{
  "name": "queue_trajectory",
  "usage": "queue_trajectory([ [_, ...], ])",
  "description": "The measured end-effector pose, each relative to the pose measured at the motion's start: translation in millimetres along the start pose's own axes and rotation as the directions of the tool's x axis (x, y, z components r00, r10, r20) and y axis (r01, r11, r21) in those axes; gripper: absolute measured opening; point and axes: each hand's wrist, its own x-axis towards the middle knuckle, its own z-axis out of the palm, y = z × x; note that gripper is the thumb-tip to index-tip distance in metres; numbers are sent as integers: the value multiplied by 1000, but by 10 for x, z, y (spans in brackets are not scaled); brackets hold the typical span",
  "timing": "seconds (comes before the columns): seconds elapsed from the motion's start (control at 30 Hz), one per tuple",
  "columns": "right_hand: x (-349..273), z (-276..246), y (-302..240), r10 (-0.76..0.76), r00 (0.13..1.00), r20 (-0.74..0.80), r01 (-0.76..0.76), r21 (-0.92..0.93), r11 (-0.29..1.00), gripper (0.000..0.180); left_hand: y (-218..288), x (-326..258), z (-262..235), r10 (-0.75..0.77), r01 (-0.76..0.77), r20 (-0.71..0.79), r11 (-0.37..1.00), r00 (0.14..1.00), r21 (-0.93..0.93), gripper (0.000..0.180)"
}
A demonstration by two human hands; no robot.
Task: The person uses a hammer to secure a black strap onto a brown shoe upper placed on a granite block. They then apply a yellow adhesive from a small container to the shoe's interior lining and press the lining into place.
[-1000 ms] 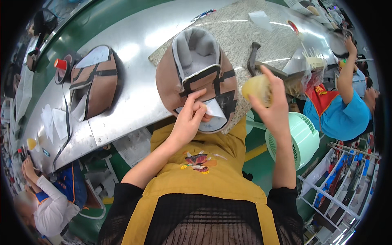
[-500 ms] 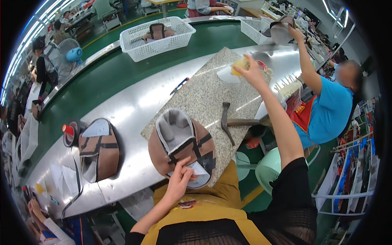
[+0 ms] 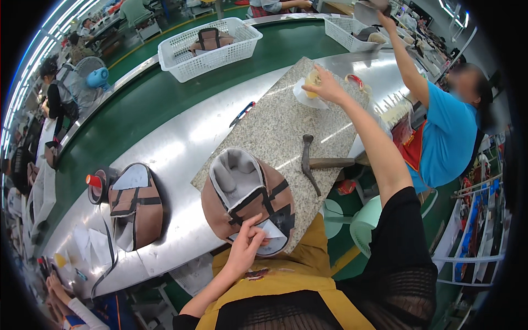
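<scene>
A brown fabric bag (image 3: 250, 198) with black straps and a grey padded opening lies at the near end of the speckled stone slab (image 3: 280, 124). At the bag's near end my left hand (image 3: 246, 246) is closed, its fingers at a folded white piece (image 3: 271, 229) over a pale grey panel. My right arm reaches far across the slab. There my right hand (image 3: 330, 88) grips a small yellow pot (image 3: 312, 85), which is on or just above a white sheet (image 3: 306, 98). A hammer (image 3: 309, 162) with a wooden handle rests right of the bag.
Another brown bag (image 3: 136, 206) stands left on the metal table (image 3: 181, 181), beside a red-capped container (image 3: 94, 181). A pen-like tool (image 3: 242, 114) and a tape roll (image 3: 355, 81) lie farther off. A white basket (image 3: 212, 55) sits on the green belt. At right works a co-worker in blue (image 3: 448, 132).
My right hand has moved slightly left with the yellow pot, bringing it over the white sheet. My left hand stays at the bag's near end. The co-worker's raised hand moved up and left.
</scene>
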Motion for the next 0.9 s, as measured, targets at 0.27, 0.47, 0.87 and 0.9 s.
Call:
queue_trajectory([
  [0.27, -381, -489, -282, -150, 962, -230, 194, 182, 964, 54, -19, 27, -11, 5, -5, 14, 1000, 1000, 20, 46],
  [0.47, -2560, -458, -1507, -279, 959, -41, 267, 454, 850, 36, 198, -39, 0, 6, -14, 68, 993, 998, 119, 46],
  [0.87, -3433, 220, -1739, -155, 986, -68, 169, 432, 886, 23, 182, -50, 36, 9, -24, 76, 979, 997, 200, 50],
  [0.9, -3423, 227, -1751, -123, 990, -62, 138, 451, 882, 21, 166, -50, 48, 17, -32, 75, 978, 997, 208, 50],
])
